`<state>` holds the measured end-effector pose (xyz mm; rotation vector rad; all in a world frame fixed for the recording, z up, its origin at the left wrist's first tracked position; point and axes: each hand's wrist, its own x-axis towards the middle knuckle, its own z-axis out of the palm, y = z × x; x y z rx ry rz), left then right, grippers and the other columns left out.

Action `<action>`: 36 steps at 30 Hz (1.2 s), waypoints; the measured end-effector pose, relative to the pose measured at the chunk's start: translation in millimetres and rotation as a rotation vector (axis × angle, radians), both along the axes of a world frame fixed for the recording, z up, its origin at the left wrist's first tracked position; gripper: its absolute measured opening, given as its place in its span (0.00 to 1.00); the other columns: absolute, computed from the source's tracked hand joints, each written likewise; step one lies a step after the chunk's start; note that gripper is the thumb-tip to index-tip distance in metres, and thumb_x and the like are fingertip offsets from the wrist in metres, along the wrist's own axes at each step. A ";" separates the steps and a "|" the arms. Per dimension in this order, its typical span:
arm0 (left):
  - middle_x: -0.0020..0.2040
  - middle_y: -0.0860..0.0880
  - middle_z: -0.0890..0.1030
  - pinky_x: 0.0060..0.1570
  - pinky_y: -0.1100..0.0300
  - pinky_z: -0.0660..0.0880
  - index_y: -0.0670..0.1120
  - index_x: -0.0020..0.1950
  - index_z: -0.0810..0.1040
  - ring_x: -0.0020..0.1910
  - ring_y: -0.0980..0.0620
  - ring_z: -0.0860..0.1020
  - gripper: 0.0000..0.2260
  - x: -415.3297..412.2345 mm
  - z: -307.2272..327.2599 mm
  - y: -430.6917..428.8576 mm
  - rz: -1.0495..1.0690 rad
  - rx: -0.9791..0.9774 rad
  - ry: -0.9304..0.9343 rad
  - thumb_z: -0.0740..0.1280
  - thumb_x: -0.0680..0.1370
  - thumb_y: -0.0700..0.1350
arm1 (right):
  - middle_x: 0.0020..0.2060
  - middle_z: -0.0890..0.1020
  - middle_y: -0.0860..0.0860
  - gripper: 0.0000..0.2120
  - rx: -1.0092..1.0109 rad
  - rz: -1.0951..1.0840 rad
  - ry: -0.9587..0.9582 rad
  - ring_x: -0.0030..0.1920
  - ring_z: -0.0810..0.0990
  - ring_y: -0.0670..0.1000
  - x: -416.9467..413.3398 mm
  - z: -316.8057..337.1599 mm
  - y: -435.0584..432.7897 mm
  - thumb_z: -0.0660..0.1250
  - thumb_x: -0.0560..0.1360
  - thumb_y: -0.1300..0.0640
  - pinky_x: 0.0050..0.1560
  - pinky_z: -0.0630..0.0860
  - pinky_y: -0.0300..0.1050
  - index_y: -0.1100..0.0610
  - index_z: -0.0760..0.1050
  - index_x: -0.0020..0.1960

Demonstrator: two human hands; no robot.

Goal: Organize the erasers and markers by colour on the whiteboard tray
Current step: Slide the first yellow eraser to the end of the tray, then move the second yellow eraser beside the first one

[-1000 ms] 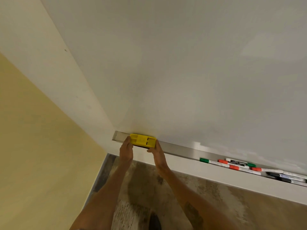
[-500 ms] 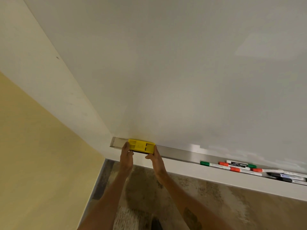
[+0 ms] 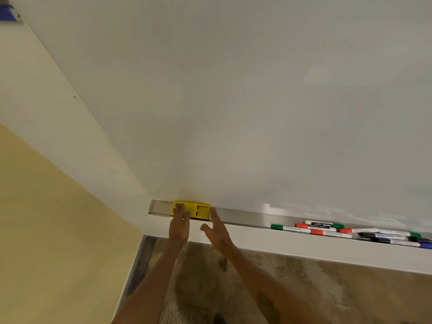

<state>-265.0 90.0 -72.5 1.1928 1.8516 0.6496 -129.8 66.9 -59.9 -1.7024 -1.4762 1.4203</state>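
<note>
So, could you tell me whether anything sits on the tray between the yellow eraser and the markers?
Nothing visible: the tray is bare from the eraser to the markers, apart from the right hand touching the eraser's right end.

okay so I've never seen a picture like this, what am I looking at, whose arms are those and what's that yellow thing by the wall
This is one picture from a camera worn on a person's head, looking forward and down, so the two bare arms are their own. The yellow thing is a whiteboard eraser sitting at the left end of the metal whiteboard tray. The left hand rests its fingers on the eraser's left end; the right hand is open, fingertips touching its right end. Neither hand grips it. Further right, green, red, black and blue markers lie mixed together in the tray.
</note>
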 end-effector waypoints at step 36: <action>0.82 0.46 0.47 0.79 0.54 0.46 0.42 0.80 0.47 0.81 0.48 0.44 0.25 333.4 43.1 -73.9 -0.831 0.200 0.525 0.44 0.85 0.51 | 0.80 0.44 0.51 0.30 0.191 -0.169 -0.649 0.79 0.41 0.50 354.7 39.2 -112.3 0.51 0.83 0.47 0.79 0.41 0.49 0.54 0.42 0.79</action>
